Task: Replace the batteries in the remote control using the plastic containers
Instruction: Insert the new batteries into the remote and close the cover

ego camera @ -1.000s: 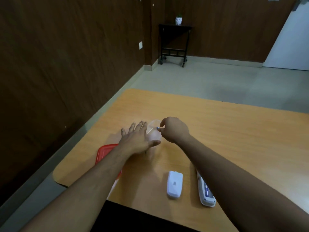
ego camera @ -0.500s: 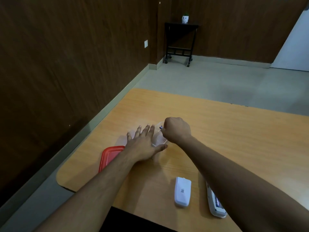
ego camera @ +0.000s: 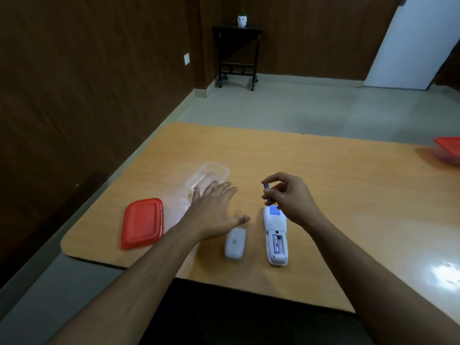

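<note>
A white remote (ego camera: 275, 235) lies face down on the wooden table (ego camera: 323, 185), its battery bay uncovered with one battery showing inside. Its white cover (ego camera: 235, 242) lies just left of it. My right hand (ego camera: 288, 197) hovers above the remote's far end, fingers pinched on a small blue battery (ego camera: 266, 192). My left hand (ego camera: 214, 212) is flat with fingers spread, just in front of a clear plastic container (ego camera: 207, 176) that stands uncovered. Its red lid (ego camera: 142, 222) lies to the left near the table's edge.
A second container with a red lid (ego camera: 449, 149) sits at the table's far right edge. A dark wood wall runs along the left. A black side table (ego camera: 236, 51) with a small white pot stands in the far corner.
My right hand has pulled back from the clear container toward the remote, carrying the blue battery. My left hand has slid off the container toward me. The head view has shifted right.
</note>
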